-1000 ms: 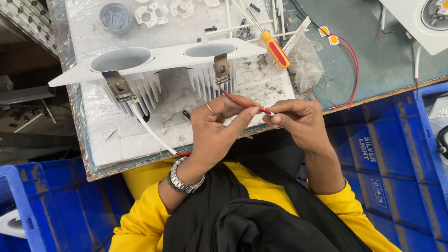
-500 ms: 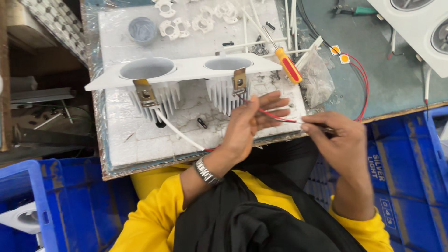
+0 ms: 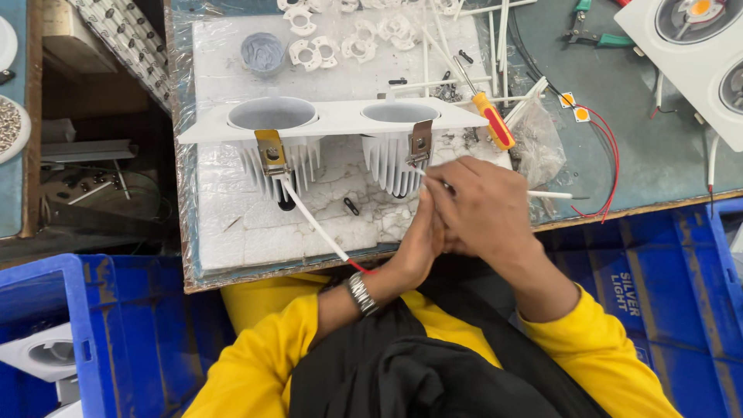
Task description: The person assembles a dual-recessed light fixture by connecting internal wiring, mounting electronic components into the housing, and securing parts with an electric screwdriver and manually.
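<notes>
A white twin downlight housing (image 3: pixel 340 120) lies face down on a foam slab (image 3: pixel 232 224), with two finned heat sinks and metal spring clips. My hands meet at the right heat sink (image 3: pixel 387 166). My right hand (image 3: pixel 480 209) lies over the fingers of my left hand (image 3: pixel 418 240), which wears a metal watch. Both close around a thin wire; its white-sleeved end (image 3: pixel 557 195) sticks out to the right. The fingertips are mostly hidden. A white cable (image 3: pixel 309 220) with a red end runs from the left heat sink toward me.
A red and yellow screwdriver (image 3: pixel 494 120) lies by the housing's right end. Small LED chips (image 3: pixel 580 114) with red wires, green pliers (image 3: pixel 596 35), white plastic rings (image 3: pixel 340 46) and another white fixture (image 3: pixel 696 46) sit further back. Blue crates (image 3: pixel 642 263) flank my lap.
My right hand, pulled out to the right along the red wire half a second ago, has come back over my left hand at the right heat sink.
</notes>
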